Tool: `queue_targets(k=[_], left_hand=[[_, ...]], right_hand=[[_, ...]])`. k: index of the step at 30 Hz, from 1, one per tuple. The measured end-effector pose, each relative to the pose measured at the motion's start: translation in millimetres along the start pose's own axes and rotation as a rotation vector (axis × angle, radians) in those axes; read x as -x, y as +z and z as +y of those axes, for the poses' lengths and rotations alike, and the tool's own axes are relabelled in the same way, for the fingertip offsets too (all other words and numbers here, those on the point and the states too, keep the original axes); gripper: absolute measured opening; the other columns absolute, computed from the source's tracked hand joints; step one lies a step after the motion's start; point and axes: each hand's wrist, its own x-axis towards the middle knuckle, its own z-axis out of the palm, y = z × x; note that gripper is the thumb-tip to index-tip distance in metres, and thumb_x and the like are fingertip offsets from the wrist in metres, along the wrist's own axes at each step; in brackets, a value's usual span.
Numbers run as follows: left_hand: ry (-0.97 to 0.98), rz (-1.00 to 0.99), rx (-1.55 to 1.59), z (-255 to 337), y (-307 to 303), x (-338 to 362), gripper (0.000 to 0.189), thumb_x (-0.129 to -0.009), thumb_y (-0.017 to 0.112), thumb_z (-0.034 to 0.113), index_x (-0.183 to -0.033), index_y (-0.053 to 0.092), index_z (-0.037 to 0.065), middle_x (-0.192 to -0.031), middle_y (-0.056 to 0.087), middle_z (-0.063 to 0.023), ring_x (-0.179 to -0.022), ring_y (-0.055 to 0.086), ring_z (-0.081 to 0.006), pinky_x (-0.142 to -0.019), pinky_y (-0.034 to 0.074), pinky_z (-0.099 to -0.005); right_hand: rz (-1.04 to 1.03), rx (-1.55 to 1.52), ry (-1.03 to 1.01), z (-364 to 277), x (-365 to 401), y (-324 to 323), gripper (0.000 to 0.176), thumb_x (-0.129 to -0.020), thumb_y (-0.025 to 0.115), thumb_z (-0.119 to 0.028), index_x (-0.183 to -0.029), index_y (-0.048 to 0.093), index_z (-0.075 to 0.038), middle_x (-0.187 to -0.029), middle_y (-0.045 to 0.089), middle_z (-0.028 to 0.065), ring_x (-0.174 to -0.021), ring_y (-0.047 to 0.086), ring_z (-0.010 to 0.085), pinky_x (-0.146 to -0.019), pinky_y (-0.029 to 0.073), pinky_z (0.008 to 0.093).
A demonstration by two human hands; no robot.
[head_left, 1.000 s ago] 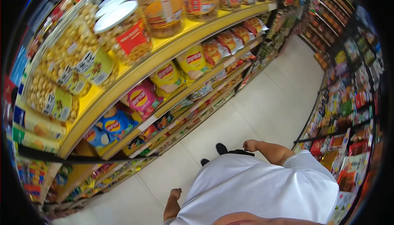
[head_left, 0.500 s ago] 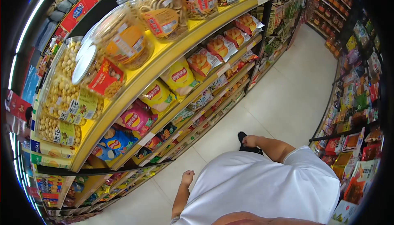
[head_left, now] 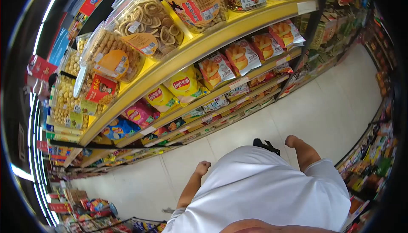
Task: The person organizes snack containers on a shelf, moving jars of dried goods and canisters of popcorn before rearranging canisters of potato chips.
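Tiled aisle floor, yellow snack shelves; left hand, right hand fisted.

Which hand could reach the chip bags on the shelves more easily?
Probably the left hand: it hangs on the side of the shelves with the chip bags. The right hand is on the aisle side, farther away. Both look empty.

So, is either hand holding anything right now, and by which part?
Nothing is held: the left hand and right hand are loosely curled and empty.
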Motion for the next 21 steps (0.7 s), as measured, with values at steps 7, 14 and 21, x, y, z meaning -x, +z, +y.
queue_targets(k=[7,14,21], left_hand=[[0.081,-0.088,0.169,57,41,-26,0.033,-0.102,0.058,0.029,-0.099,0.071,-0.001,-0.085,0.072,-0.0096,-0.081,0.065,-0.0194,-0.079,0.053,-0.0356],[0.195,-0.079,0.109,96,27,-29,0.029,-0.100,0.060,0.027,-0.096,0.072,0.000,-0.092,0.074,-0.0093,-0.086,0.066,-0.0183,-0.080,0.054,-0.0344],[0.115,-0.117,-0.094,78,22,-60,0.038,-0.093,0.066,0.036,-0.099,0.076,0.000,-0.095,0.076,-0.0144,-0.090,0.071,-0.0261,-0.083,0.055,-0.0376]], right_hand=[[0.238,-0.513,0.244,10,67,-57,0.029,-0.087,0.071,-0.031,-0.106,0.077,-0.010,-0.109,0.076,0.0149,-0.107,0.070,0.0340,-0.097,0.055,0.0410],[0.241,-0.805,0.239,-23,31,-49,0.034,-0.087,0.074,-0.032,-0.111,0.076,-0.009,-0.111,0.075,0.0156,-0.105,0.071,0.0315,-0.094,0.055,0.0402],[0.292,-0.794,0.241,-39,50,-16,0.036,-0.088,0.072,-0.034,-0.114,0.075,-0.009,-0.114,0.075,0.0165,-0.110,0.069,0.0338,-0.095,0.055,0.0402]])
